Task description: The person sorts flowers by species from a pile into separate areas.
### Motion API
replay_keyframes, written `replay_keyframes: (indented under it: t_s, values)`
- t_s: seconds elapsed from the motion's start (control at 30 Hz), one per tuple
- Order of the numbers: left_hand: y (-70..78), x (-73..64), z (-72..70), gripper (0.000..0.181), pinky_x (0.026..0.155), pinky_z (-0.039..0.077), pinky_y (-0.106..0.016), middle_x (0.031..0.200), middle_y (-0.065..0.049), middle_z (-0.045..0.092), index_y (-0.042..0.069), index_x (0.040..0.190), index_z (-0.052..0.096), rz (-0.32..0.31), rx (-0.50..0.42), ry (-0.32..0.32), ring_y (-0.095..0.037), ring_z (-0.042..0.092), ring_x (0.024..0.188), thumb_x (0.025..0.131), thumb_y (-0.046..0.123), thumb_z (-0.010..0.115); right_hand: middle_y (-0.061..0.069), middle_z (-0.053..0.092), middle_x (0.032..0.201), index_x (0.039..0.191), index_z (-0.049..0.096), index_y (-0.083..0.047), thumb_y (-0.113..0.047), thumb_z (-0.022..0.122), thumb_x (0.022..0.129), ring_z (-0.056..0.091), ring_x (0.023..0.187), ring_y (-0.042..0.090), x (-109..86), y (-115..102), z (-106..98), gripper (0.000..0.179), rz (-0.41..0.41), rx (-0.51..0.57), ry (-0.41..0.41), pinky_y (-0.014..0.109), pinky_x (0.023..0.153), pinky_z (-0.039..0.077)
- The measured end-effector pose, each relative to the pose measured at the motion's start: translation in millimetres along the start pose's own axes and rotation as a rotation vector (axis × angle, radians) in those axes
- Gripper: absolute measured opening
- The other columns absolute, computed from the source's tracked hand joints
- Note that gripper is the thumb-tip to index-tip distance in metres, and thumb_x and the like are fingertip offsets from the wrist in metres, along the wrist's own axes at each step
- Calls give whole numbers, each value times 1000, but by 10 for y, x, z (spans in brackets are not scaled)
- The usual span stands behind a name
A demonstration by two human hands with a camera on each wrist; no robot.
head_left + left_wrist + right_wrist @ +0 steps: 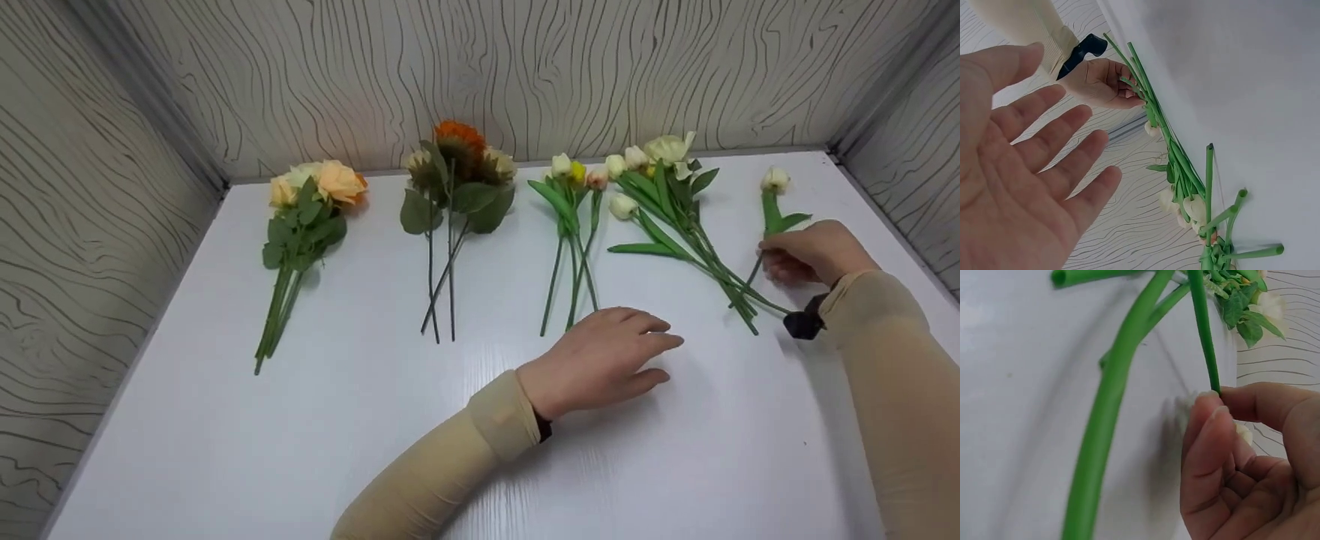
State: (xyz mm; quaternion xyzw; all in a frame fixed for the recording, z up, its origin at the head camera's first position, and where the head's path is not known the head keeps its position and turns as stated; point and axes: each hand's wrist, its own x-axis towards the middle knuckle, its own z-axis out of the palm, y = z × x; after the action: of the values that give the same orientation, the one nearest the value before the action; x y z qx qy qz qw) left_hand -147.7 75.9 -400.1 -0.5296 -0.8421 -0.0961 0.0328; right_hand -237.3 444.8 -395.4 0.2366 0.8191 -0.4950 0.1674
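On the right of the table my right hand (816, 251) pinches the green stem of a white tulip (775, 181) between thumb and fingertips. The right wrist view shows that stem (1205, 343) entering the pinch. Beside it lies a bunch of white flowers (667, 148), its crossed stems reaching toward my right wrist. My left hand (604, 360) is held with fingers spread and holds nothing. It partly hides the stem ends of a small tulip bunch (574, 214) in white, yellow and pink. In the left wrist view its palm (1022, 185) is bare.
Farther left on the white table (360, 435) lie brown-stemmed flowers with an orange bloom (459, 142), then a bunch of peach roses (339, 182). Wood-grain panels (510, 75) rise behind the table and at both sides. A black wrist device (804, 324) sits by my right cuff, next to a stem end.
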Motion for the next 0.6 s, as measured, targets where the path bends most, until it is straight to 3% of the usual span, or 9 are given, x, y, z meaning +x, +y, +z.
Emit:
replay_keyframes:
  t_s: [0.13, 0.3, 0.47, 0.6]
  values:
    - [-91, -15, -76, 40, 110, 37, -21, 138, 6, 62, 20, 142, 62, -62, -88, 15, -9, 54, 130, 106, 35, 58, -4, 69, 73, 81, 72, -16, -24, 66, 100, 66, 66, 5, -12, -30, -16, 21, -56, 126, 37, 22, 67, 58]
    - [-250, -96, -212, 35, 98, 46, -18, 131, 6, 67, 18, 137, 66, -172, -262, 112, -7, 61, 119, 106, 32, 59, -4, 70, 81, 91, 73, -18, -30, 71, 98, 68, 74, 6, -104, -180, 140, 14, -209, 244, 67, 22, 73, 58]
    - [-443, -184, -321, 31, 84, 50, -18, 121, 9, 70, 16, 131, 70, -340, -550, 209, -3, 63, 101, 106, 30, 60, 4, 71, 88, 106, 74, -7, -32, 74, 96, 67, 78, 12, -278, -442, 631, 27, -420, 319, 70, 24, 72, 59]
    - [-554, -196, -353, 31, 80, 53, -22, 113, 12, 70, 14, 128, 72, -478, -755, 222, -5, 63, 95, 104, 32, 63, 11, 70, 97, 116, 70, 0, -37, 72, 97, 66, 84, 18, -483, -666, 1116, 42, -533, 309, 54, 28, 75, 59]
